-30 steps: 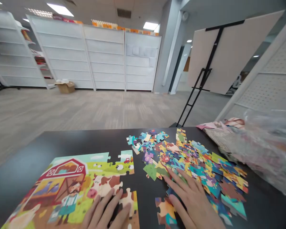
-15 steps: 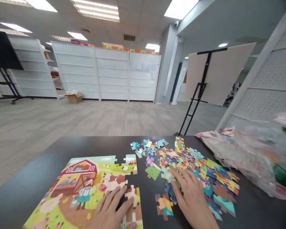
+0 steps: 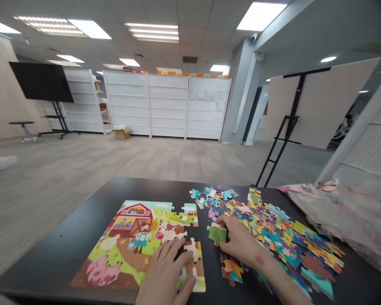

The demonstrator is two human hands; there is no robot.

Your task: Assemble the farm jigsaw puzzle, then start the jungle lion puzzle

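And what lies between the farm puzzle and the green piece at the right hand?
In the head view, only a narrow strip of black tabletop lies between the farm puzzle and the green piece.

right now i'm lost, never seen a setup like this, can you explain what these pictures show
There's no machine here: these are a person's bare hands, seen by a camera worn on the head, looking forward and down. On the black table lies a partly assembled farm puzzle, with a heap of loose pieces to its right. The left hand lies over the puzzle's lower right part, fingers spread. The right hand has a green piece between thumb and fingers.
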